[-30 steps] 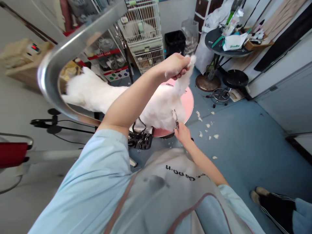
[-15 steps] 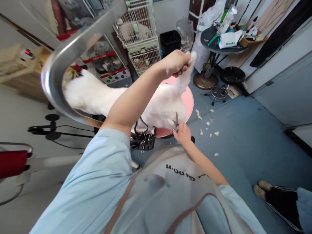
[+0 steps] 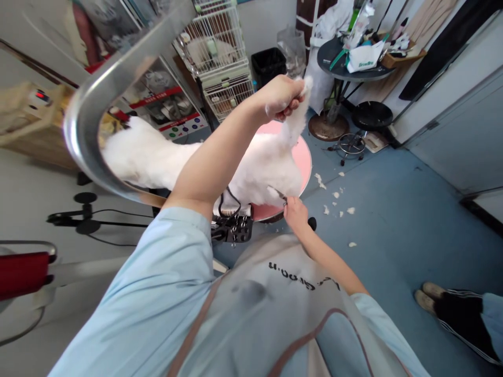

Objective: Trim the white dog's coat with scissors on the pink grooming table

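A fluffy white dog [image 3: 263, 162] stands on a round pink table [image 3: 302, 157], its front end toward the left. My left hand [image 3: 286, 97] is closed around the dog's tail [image 3: 295, 123] near the tip, holding it raised. Down by the dog's hindquarters, my right hand [image 3: 295, 212] grips a pair of scissors [image 3: 278, 192]. The blades point up and to the left, lying against the fur of the near hind side. My left forearm hides part of the dog's back.
A curved metal arm [image 3: 78, 120] loops around the dog's front. Below the table edge hangs a black tool holder [image 3: 232, 229]. Fur tufts [image 3: 320, 180] lie on the blue floor. Behind stand cages [image 3: 220, 57], a black bin [image 3: 269, 64] and a stool [image 3: 371, 116]. Another person's legs [image 3: 463, 314] show lower right.
The scissors have swung from pointing nearly straight up to pointing left across the fur. My left hand still holds the tail up. The view has shifted slightly.
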Available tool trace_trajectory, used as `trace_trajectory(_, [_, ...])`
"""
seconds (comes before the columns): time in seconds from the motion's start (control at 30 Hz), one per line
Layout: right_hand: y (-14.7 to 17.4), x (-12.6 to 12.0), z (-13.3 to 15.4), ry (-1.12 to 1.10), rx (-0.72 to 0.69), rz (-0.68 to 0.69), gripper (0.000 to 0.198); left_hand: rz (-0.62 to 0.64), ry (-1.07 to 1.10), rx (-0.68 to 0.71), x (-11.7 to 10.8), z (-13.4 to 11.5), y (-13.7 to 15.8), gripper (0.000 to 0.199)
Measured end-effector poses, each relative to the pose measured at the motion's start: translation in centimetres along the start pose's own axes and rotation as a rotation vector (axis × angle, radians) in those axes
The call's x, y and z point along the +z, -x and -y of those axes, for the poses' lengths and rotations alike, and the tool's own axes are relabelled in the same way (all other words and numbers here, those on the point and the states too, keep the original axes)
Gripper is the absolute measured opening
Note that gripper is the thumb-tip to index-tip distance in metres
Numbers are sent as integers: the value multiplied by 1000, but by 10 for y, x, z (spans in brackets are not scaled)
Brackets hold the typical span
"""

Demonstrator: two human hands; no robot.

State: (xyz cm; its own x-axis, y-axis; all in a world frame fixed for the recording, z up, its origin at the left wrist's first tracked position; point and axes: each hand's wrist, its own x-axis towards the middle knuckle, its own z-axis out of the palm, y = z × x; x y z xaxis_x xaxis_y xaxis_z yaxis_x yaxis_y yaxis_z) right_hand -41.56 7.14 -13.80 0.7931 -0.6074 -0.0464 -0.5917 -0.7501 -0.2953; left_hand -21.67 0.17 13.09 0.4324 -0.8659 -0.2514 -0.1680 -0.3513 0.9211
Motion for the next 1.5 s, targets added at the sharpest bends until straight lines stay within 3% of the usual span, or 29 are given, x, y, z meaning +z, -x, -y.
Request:
trace_trajectory(0.1, [1, 1, 0, -1, -23, -18, 14, -1, 2, -3, -2, 1, -2, 30])
trace_trajectory(0.2, [-2, -1, 0, 8, -32, -97, 24, 2, -2, 1, -2, 0, -1, 29])
trace_trajectory(0.37, [-6, -4, -1, 2, -4, -22, 20, 7, -10, -26, -1, -4, 1, 31])
trace_trajectory(0.53, [-5, -6, 2, 24, -39, -78, 22, -14, 4, -34, 0, -2, 0, 29])
trace_trajectory(0.7, [-5, -5, 3, 23, -10, -37, 20, 3, 10, -23, 0, -3, 1, 31])
trace_trajectory(0.83, [-6, -9, 1, 41, -40, -101, 21, -7, -6, -31, 1, -4, 1, 31])
trace_trajectory(1.0, [-6, -11, -1, 48, -11, -19, 18, 16, -10, -28, 3, -4, 2, 32])
trace_trajectory(1.17, [-7, -13, 0, 62, -47, -72, 21, -8, 4, -40, 3, -5, 3, 29])
trace_trajectory(1.33, [-5, -17, 3, 55, -21, 2, 19, 10, -7, -19, 2, -4, 0, 30])
trace_trajectory(1.5, [-2, -13, 12, 89, -49, -66, 22, -2, -37, 1, 4, -3, -2, 32])
